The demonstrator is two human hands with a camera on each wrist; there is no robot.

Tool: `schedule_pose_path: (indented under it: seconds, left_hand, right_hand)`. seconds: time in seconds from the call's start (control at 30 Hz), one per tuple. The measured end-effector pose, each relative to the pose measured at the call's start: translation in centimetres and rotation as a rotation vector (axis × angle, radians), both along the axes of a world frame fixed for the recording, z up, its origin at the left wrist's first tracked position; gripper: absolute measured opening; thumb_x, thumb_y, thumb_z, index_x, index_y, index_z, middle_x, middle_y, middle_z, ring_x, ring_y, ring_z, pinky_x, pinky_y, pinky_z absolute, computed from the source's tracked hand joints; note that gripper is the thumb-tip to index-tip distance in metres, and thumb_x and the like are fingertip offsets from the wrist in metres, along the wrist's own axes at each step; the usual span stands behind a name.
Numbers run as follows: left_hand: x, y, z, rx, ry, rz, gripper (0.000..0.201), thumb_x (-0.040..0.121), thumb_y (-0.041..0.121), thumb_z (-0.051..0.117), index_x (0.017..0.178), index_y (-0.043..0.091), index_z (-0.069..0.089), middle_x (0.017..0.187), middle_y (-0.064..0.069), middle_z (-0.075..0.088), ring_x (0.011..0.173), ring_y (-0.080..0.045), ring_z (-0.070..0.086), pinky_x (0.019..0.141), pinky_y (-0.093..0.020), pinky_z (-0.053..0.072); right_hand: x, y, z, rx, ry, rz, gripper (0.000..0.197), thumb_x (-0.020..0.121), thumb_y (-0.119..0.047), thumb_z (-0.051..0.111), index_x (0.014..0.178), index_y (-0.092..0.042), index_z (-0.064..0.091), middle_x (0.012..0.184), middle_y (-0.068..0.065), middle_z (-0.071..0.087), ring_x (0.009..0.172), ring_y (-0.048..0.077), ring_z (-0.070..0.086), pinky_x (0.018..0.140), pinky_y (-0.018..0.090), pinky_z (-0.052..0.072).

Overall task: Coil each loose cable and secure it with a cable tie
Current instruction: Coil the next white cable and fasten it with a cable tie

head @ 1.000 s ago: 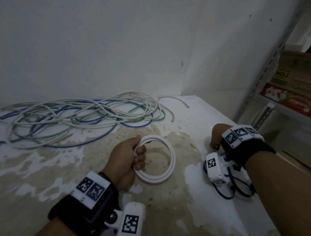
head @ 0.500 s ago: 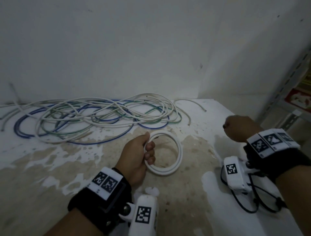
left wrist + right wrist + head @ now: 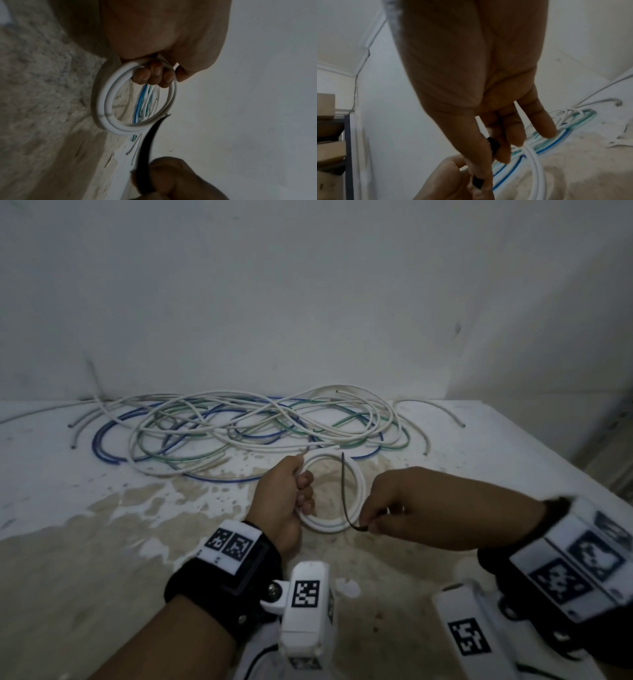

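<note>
My left hand (image 3: 297, 491) grips a small white cable coil (image 3: 356, 484) of a few turns by its left side, fingers curled through the ring (image 3: 106, 102). My right hand (image 3: 371, 520) pinches one end of a thin black cable tie (image 3: 343, 491) between thumb and forefinger. The tie (image 3: 149, 142) curves up across the right side of the coil, its free tip near the ring's far edge. In the right wrist view the tie (image 3: 493, 144) shows dark between the fingertips, with the white coil (image 3: 534, 162) just beyond.
A loose tangle of white, blue and green cables (image 3: 239, 429) lies along the wall at the back of the stained white table (image 3: 102, 542). The table's right edge (image 3: 555, 460) drops off. Shelving with boxes (image 3: 329, 121) stands to the right.
My right hand has come in from the table's right side to the coil and now holds a black cable tie against it. My left hand has kept its grip on the coil.
</note>
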State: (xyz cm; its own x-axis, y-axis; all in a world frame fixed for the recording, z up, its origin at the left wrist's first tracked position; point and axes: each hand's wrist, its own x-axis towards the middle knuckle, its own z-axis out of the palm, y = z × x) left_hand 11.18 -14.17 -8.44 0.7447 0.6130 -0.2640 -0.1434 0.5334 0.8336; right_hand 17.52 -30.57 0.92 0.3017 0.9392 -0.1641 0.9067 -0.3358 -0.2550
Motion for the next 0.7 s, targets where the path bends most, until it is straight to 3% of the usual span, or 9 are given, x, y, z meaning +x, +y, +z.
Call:
schedule_pose_path:
  seconds: [0.03, 0.07, 0.13, 0.33, 0.43, 0.53, 0.6, 0.7]
  left_hand:
    - [0.1, 0.0, 0.1, 0.014, -0.008, -0.023, 0.021, 0.101, 0.023, 0.038, 0.112, 0.016, 0.054, 0.056, 0.004, 0.031, 0.043, -0.011, 0.022, 0.042, -0.025, 0.023]
    - [0.0, -0.1, 0.1, 0.016, -0.003, -0.045, 0.017, 0.101, 0.023, 0.038, 0.093, 0.016, 0.051, 0.056, 0.004, 0.031, 0.042, -0.010, 0.022, 0.041, -0.024, 0.023]
    - [0.0, -0.1, 0.2, 0.030, 0.000, -0.049, 0.022, 0.100, 0.022, 0.040, 0.078, 0.018, 0.042, 0.055, 0.005, 0.030, 0.041, -0.010, 0.022, 0.040, -0.023, 0.022]
    - [0.0, -0.1, 0.6, 0.007, 0.001, -0.031, 0.028, 0.099, 0.018, 0.037, 0.072, 0.020, 0.034, 0.051, 0.006, 0.031, 0.040, -0.009, 0.022, 0.040, -0.022, 0.020]
    - [0.1, 0.0, 0.5, -0.002, -0.001, -0.032, 0.028, 0.099, 0.019, 0.038, 0.072, 0.020, 0.034, 0.051, 0.006, 0.031, 0.039, -0.009, 0.022, 0.041, -0.023, 0.020]
    - [0.1, -0.2, 0.4, 0.006, 0.013, -0.070, 0.029, 0.099, 0.021, 0.039, 0.071, 0.019, 0.034, 0.052, 0.005, 0.030, 0.039, -0.009, 0.022, 0.039, -0.022, 0.020]
    - [0.0, -0.4, 0.6, 0.009, 0.012, -0.118, 0.030, 0.099, 0.021, 0.039, 0.069, 0.017, 0.035, 0.051, 0.004, 0.030, 0.039, -0.009, 0.021, 0.038, -0.022, 0.020]
    - [-0.2, -0.5, 0.8, 0.017, -0.006, -0.182, 0.029, 0.098, 0.020, 0.037, 0.070, 0.016, 0.042, 0.051, 0.004, 0.029, 0.040, -0.010, 0.020, 0.040, -0.023, 0.019]
  right_hand:
    - [-0.1, 0.4, -0.2, -0.038, -0.016, 0.009, 0.022, 0.093, -0.025, 0.055, 0.110, -0.028, 0.070, 0.088, -0.022, 0.054, 0.077, -0.005, 0.050, 0.073, 0.005, 0.036]
    - [-0.2, 0.8, -0.4, -0.071, -0.022, 0.016, 0.023, 0.094, -0.024, 0.054, 0.111, -0.027, 0.069, 0.095, -0.018, 0.058, 0.082, -0.003, 0.053, 0.077, 0.008, 0.038]
    - [-0.4, 1.5, -0.7, -0.124, -0.042, 0.017, 0.025, 0.094, -0.020, 0.053, 0.112, -0.024, 0.069, 0.109, -0.010, 0.063, 0.096, 0.007, 0.057, 0.083, 0.017, 0.041]
    - [-1.2, 2.3, -1.2, -0.217, -0.017, 0.105, 0.024, 0.094, -0.016, 0.051, 0.108, -0.018, 0.071, 0.111, -0.005, 0.067, 0.097, 0.013, 0.060, 0.078, 0.017, 0.039]
    - [-1.1, 2.7, -1.5, -0.227, -0.090, 0.116, 0.026, 0.094, -0.013, 0.050, 0.110, -0.015, 0.070, 0.112, -0.001, 0.067, 0.098, 0.017, 0.061, 0.081, 0.020, 0.041]
    - [-0.1, 3.5, -2.0, -0.164, -0.255, 0.090, 0.028, 0.091, -0.007, 0.049, 0.111, -0.009, 0.069, 0.112, 0.008, 0.067, 0.100, 0.022, 0.061, 0.085, 0.026, 0.043]
    - [0.8, 4.2, -2.3, -0.097, -0.297, 0.038, 0.028, 0.088, -0.001, 0.050, 0.108, -0.005, 0.069, 0.109, 0.014, 0.065, 0.100, 0.027, 0.060, 0.077, 0.031, 0.041]
    - [1.5, 4.8, -2.6, 0.016, -0.324, -0.003, 0.026, 0.087, 0.001, 0.050, 0.103, -0.006, 0.070, 0.104, 0.013, 0.062, 0.094, 0.027, 0.058, 0.070, 0.029, 0.037]
